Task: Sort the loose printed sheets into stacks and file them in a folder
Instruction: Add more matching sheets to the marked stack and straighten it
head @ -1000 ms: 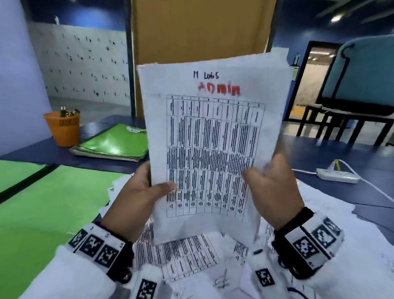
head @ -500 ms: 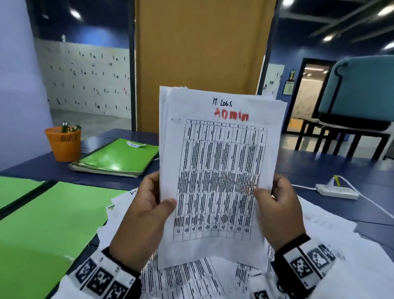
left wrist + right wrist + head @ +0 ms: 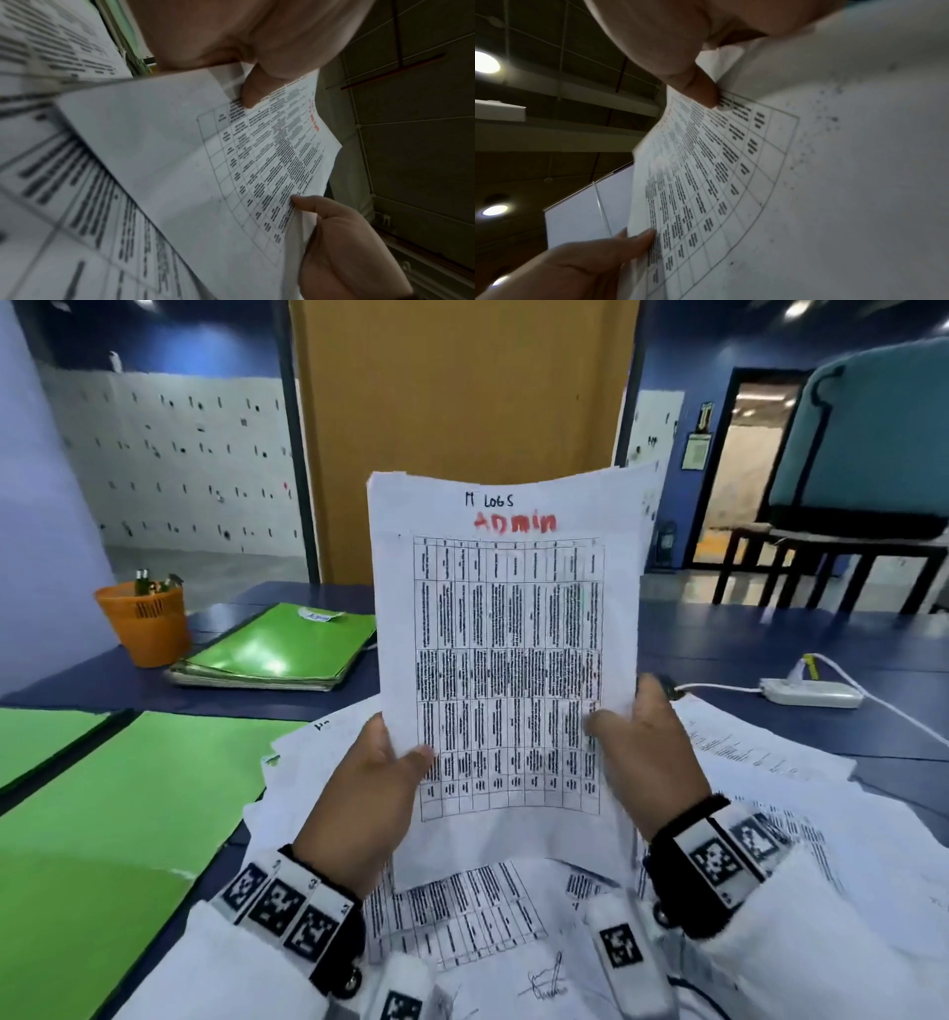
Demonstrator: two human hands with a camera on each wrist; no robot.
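Risen higher since before, white printed table sheets (image 3: pixel 508 660) pinched upright by left hand (image 3: pixel 367 793) and right hand (image 3: pixel 644 757)

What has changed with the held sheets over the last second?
The held sheets, ragged and fanned at the top edge a second ago, now sit squared into a neater bundle. Left hand and right hand kept their grip on the sides throughout. The loose sheets, green folder and orange cup stayed put.
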